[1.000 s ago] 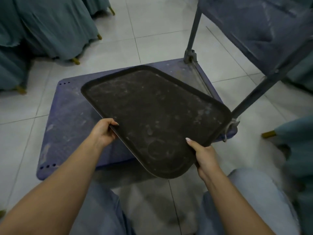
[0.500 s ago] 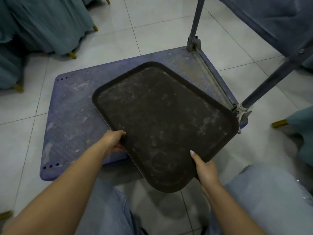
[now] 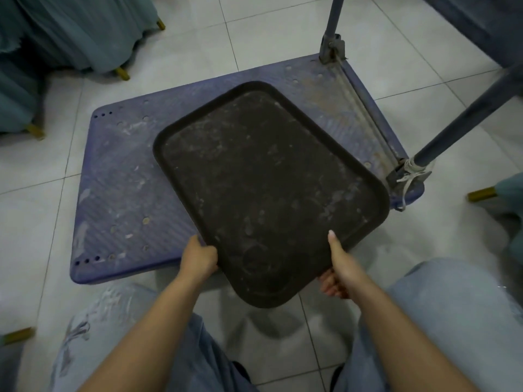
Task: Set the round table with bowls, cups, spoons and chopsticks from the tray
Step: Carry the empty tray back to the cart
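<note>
Since the earlier frame the tray [image 3: 268,190] has come lower and further over the blue cart [image 3: 119,176], its near corner overhanging the tiled floor [image 3: 25,227]. The left hand [image 3: 198,260] grips the left rim. The right hand [image 3: 339,267] grips the near right rim, thumb on top, fingers curled beneath.

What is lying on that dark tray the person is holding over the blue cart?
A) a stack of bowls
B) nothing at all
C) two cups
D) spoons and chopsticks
B: the tray, held by the left hand and right hand over the blue cart, shows only its bare, scuffed surface.
</note>
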{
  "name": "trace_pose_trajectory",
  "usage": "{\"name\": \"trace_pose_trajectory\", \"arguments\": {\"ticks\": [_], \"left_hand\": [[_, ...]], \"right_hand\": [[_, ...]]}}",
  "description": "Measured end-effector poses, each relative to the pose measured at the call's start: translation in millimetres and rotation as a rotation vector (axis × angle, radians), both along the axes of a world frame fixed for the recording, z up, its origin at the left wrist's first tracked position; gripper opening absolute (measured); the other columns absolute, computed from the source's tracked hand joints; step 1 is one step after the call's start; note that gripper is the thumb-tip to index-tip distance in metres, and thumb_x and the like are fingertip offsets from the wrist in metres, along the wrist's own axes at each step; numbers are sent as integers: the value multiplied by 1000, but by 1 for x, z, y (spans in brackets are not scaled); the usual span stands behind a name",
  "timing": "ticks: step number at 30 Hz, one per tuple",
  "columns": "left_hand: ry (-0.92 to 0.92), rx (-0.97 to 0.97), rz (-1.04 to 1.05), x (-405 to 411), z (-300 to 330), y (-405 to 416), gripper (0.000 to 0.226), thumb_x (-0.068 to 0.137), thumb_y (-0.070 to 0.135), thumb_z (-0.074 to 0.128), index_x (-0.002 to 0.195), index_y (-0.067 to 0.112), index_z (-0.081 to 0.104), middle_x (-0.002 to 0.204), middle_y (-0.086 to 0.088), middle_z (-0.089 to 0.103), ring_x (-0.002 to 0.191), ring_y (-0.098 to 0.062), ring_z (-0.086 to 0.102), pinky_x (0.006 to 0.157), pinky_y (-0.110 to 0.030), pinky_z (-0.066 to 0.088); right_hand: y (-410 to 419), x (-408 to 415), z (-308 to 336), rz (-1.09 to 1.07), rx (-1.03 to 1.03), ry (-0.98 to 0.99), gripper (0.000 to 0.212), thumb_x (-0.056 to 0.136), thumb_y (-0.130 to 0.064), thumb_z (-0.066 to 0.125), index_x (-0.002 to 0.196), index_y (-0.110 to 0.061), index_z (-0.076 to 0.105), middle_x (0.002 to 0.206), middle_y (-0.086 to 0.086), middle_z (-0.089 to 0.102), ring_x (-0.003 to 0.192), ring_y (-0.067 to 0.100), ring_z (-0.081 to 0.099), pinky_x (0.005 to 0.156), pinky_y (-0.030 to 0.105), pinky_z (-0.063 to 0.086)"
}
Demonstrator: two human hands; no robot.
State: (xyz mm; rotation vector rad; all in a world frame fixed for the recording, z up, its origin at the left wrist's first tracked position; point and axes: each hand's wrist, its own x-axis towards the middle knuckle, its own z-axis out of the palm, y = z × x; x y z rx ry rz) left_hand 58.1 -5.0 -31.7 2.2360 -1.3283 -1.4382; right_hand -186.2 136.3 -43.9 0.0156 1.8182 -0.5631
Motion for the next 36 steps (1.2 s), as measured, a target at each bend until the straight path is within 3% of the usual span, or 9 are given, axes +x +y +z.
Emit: {"name": "trace_pose_trajectory", "arguments": {"ticks": [5, 10, 14, 16, 20, 25, 28, 31, 36], "left_hand": [[162, 240, -13, -12, 1, 48, 29, 85, 2, 57, 110, 16, 57, 105, -9, 68, 89, -27, 70, 68, -40, 61], [226, 333, -45, -8, -1, 81, 74, 85, -8, 59, 125, 45, 26, 104, -16, 67, 75, -31, 74, 59, -36, 59], [207, 208, 46, -9, -4, 82, 64, 89, -6, 58, 135, 33, 37, 97, -16, 69, 68, -32, 73, 55, -33, 58], [201, 148, 103, -10, -5, 78, 64, 89, -8, 56, 130, 39, 40, 88, -12, 72, 63, -29, 72, 52, -31, 57], [200, 9, 155, -11, -7, 59, 68, 89, -16, 50, 131, 38, 47, 65, -4, 69, 52, -19, 63, 48, -30, 55], [141, -49, 76, -21, -13, 9, 75, 91, -20, 40, 151, 25, 30, 102, -19, 64, 38, -17, 59, 38, -27, 53], [62, -45, 23, -22, -17, -11, 80, 91, -20, 38, 154, 28, 22, 131, -24, 55, 52, -28, 61, 38, -27, 53], [22, -48, -5, -23, -19, -20, 80, 92, -17, 37, 154, 29, 18, 134, -27, 53, 54, -29, 60, 38, -27, 53], [31, -74, 7, -31, -19, -33, 79, 92, -18, 37, 154, 28, 18, 124, -33, 57, 32, -16, 58, 33, -24, 49]], "right_hand": [[-15, -88, -6, -214, -82, 472, 63, 96, -61, 32, 110, -8, 61, 94, 13, 67, 63, 25, 59, 56, 29, 42], [-27, -114, -13, -210, -159, 465, 30, 99, -29, 44, 116, -7, 57, 82, 9, 62, 48, 21, 59, 47, 27, 44], [-25, -106, -18, -165, -177, 503, 20, 101, -22, 40, 107, -9, 53, 67, 7, 60, 44, 22, 62, 44, 27, 46], [-22, -105, -15, -164, -188, 492, 16, 101, -22, 40, 102, -11, 52, 65, 8, 61, 45, 22, 63, 44, 27, 46], [-14, -106, -12, -38, -193, 473, 25, 102, -23, 37, 97, -6, 55, 64, 12, 66, 45, 21, 58, 49, 27, 42], [-19, -104, -9, -125, -407, 234, 20, 104, -15, 36, 106, -3, 52, 75, 12, 68, 39, 11, 58, 38, 20, 34], [-22, -105, -10, -144, -436, 219, 19, 103, -15, 41, 102, -5, 57, 80, 7, 71, 48, 9, 64, 46, 21, 38], [-28, -103, -9, -175, -438, 221, 18, 103, -15, 41, 101, -6, 57, 79, 6, 70, 46, 6, 63, 47, 21, 39], [-40, -102, -11, -281, -471, 253, 15, 103, -13, 41, 103, -5, 53, 74, 6, 68, 44, 6, 63, 40, 16, 44]]}}
